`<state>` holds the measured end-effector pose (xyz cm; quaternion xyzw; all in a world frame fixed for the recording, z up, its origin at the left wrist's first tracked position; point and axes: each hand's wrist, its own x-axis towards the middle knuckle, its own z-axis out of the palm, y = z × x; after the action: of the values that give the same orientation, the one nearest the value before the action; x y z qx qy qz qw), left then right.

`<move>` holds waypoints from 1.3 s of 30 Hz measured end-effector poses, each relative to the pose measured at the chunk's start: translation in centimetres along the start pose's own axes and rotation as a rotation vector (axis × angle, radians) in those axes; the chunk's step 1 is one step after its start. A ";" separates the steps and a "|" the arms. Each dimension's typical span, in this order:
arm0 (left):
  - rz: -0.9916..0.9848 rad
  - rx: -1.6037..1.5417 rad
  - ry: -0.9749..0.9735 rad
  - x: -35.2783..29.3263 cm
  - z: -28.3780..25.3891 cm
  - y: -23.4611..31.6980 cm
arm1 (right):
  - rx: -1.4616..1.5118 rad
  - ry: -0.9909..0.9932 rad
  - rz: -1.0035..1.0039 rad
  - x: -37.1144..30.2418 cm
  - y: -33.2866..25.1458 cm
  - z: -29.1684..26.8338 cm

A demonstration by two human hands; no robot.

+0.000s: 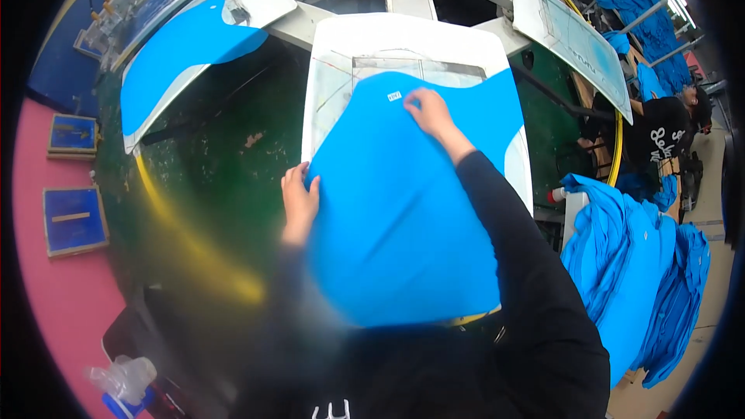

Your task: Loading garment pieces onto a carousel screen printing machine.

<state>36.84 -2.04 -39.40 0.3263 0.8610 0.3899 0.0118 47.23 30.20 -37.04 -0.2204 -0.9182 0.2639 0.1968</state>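
A cut piece of blue fabric (403,209) lies over a white flat board (330,50) in front of me, its near end reaching toward my body. My left hand (300,203) rests at the left edge of the fabric, thumb and fingers apart. Farther up, my right hand (431,115) has its fingers curled together against the upper part of the cloth. Just left of those fingertips sits a small white label (393,96). Whatever the right fingertips may pinch is too small to make out. A faint diagonal crease runs across the middle of the fabric.
Another blue piece (174,54) covers a board at the left. A bare white board (574,39) stands at the right. Blue fabric pieces hang in a pile (621,264) at my right. Yellow hoses (171,217) curve beside the boards. A person (667,128) is at the far right.
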 end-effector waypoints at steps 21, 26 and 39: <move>-0.290 0.054 -0.085 4.4 0.8 0.5 | -0.199 0.005 -0.079 11.4 -1.4 6.3; 0.253 0.200 -0.171 -0.5 1.7 4.1 | -0.298 0.298 0.059 3.1 -2.5 8.3; -0.051 0.481 -0.033 -4.2 -1.2 1.0 | -0.086 -0.068 -0.216 -16.2 -12.9 -6.1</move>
<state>40.34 -4.78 -38.90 0.3041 0.9368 0.1677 -0.0425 59.66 14.55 -28.86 -0.1195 -0.9532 0.2089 0.1832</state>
